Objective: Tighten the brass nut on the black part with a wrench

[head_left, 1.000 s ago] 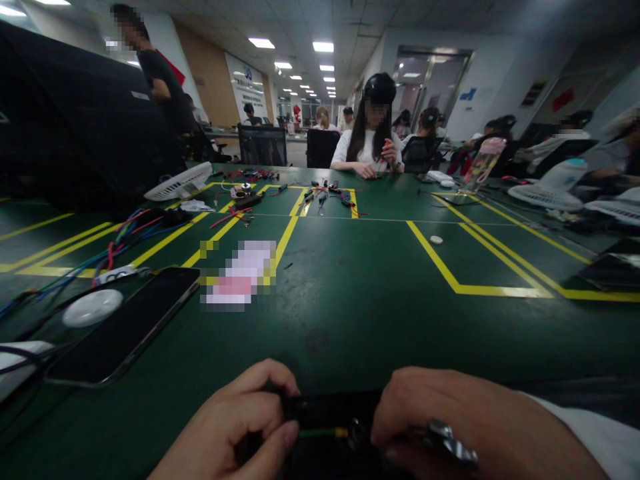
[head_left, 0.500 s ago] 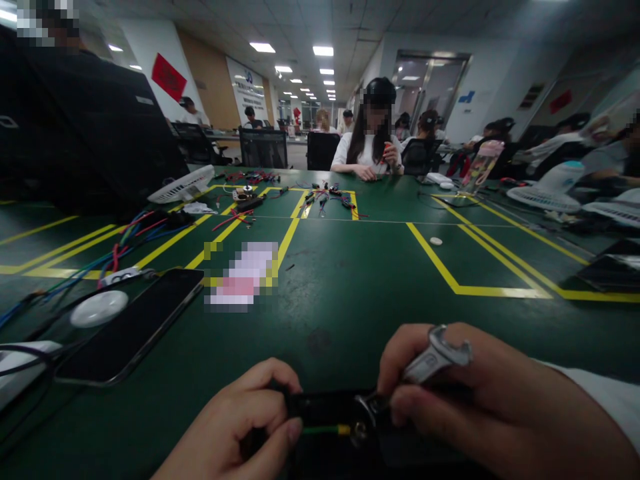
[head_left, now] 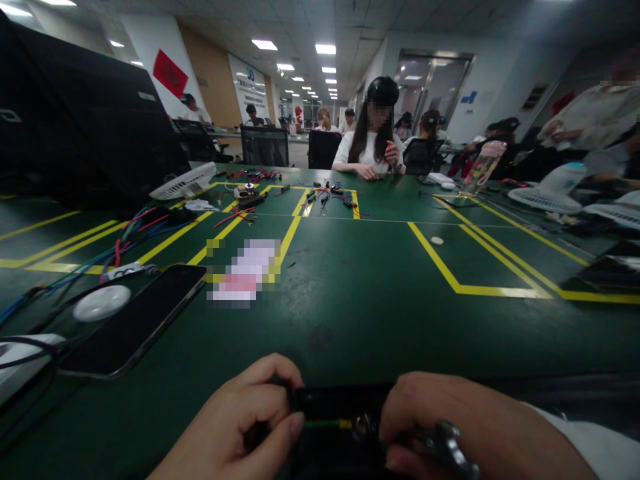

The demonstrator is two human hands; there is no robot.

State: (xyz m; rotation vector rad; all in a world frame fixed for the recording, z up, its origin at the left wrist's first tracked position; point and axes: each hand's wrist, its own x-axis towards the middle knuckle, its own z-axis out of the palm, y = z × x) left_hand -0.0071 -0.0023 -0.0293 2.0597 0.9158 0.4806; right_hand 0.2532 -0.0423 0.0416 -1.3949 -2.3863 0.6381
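Left hand (head_left: 240,427) pinches the green wire (head_left: 320,424) against the black component block (head_left: 335,407) at the near edge of the green worktop (head_left: 375,293); right hand (head_left: 450,420) is closed around a small open-end wrench (head_left: 445,447) set by the nut (head_left: 361,427) at the wire's yellow end. Risk: the wrench slips off the small nut and strikes the pinching fingers, or the wire twists with the nut and pulls loose. Smartphone (head_left: 135,320) lies well left

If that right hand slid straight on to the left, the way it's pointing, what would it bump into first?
Probably the left hand. The right hand holds a wrench at the nut on a black part.
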